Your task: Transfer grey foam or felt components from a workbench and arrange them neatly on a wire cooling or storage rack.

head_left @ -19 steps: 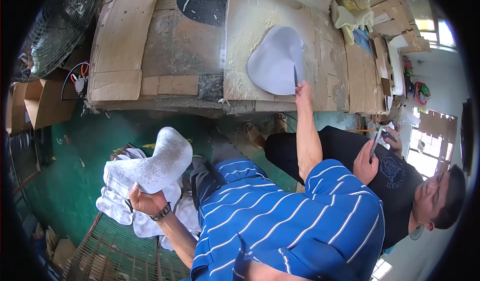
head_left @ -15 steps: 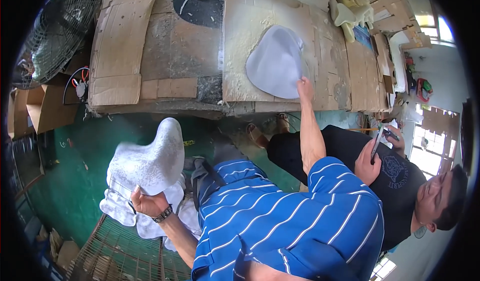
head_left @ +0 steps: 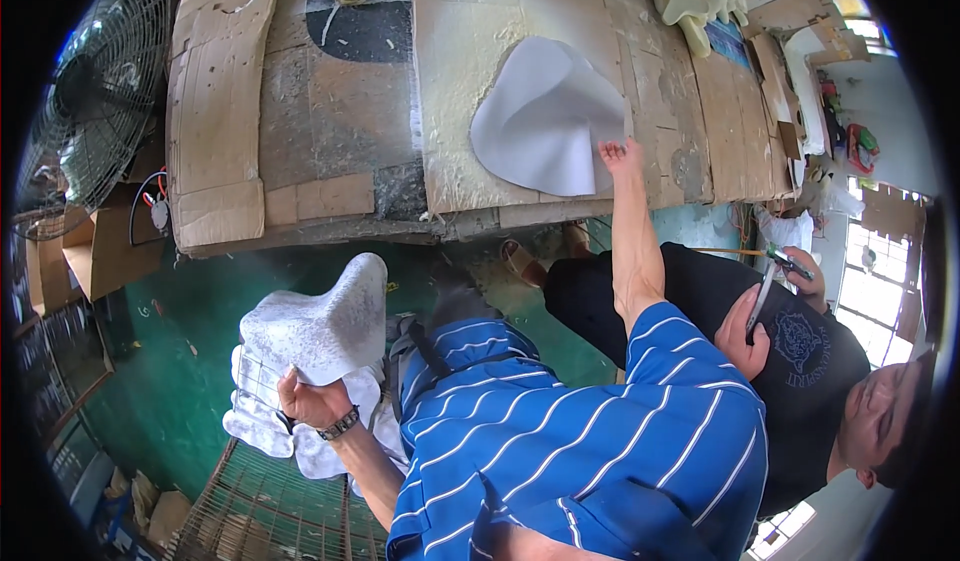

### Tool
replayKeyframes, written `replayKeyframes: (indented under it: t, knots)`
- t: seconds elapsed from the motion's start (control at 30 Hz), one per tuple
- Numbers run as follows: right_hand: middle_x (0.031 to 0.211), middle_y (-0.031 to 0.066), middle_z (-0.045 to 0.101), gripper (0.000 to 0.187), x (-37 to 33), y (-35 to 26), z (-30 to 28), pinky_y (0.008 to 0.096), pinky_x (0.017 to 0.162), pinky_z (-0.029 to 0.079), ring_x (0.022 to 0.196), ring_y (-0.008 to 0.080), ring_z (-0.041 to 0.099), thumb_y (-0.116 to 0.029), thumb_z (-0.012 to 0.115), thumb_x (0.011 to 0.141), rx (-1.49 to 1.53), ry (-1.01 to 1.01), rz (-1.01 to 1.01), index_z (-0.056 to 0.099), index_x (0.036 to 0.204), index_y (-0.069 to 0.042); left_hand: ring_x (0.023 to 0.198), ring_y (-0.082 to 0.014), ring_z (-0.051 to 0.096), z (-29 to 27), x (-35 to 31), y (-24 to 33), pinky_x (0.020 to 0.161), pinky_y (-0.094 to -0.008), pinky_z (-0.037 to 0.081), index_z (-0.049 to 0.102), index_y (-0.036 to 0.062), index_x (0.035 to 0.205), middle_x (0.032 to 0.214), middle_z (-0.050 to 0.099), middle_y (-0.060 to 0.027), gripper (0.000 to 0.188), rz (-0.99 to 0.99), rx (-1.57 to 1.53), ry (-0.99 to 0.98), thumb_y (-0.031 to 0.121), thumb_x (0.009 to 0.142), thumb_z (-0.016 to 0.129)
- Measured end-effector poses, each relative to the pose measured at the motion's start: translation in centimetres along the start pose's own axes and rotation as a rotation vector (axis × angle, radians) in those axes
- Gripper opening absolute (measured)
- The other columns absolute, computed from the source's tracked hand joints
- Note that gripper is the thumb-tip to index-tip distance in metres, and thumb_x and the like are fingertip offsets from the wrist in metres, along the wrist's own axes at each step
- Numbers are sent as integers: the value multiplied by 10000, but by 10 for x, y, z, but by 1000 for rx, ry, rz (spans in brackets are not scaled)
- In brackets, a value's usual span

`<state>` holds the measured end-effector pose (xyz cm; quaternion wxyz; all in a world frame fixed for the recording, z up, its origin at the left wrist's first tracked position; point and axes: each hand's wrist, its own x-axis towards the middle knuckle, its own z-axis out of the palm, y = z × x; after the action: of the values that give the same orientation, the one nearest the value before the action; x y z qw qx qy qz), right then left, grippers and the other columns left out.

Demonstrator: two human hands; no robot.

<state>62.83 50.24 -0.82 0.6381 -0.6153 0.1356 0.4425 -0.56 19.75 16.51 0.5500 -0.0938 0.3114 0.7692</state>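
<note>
Cardboard-covered workbench [head_left: 215, 126] at 12 o'clock | smooth white sheet [head_left: 540, 126] on it, 1 o'clock | right hand [head_left: 622, 159] beside its edge, fingers parted, contact unclear | left hand [head_left: 318, 402], 8 o'clock, pinching speckled white sheet [head_left: 325, 321]

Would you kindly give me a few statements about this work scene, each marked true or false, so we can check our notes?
1. The left hand holds a speckled piece. True.
2. The right hand is near the edge of a smooth pale sheet. True.
3. The smooth pale sheet lies on the floor. False: it lies on the cardboard-covered table.
4. The fan is on the picture's right. False: it is on the left.
5. The shirt is blue with white stripes. True.
</note>
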Motion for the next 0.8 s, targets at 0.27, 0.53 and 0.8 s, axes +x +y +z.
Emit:
replayKeyframes:
  t: [0.27,0.53,0.8]
  knots:
    - [783,84,555,268,3,7,12,472,754,565,728,235,572,-266,540,951,-190,-202,-286,520,839,-23,1126,-332,611,17,1,-21,1045,-522,406,664,-30,1028,1146,670,-188,314,-25,53,43,134,771,586]
    - [787,97,617,337,-20,14,50,425,752,552,796,223,619,-374,629,916,-166,-303,-262,571,899,-43,1140,-342,593,24,-3,-33,1058,-533,388,653,-27,1056,1166,657,-193,337,-29,98,88,119,760,584]
    - [1403,291,438,787,-76,125,104,436,1152,268,1344,404,388,-516,563,915,-1496,-659,-1381,358,1420,52,1146,-346,589,43,3,-55,1061,-520,389,640,-38,1067,1177,650,-190,363,-109,92,44,124,748,582]
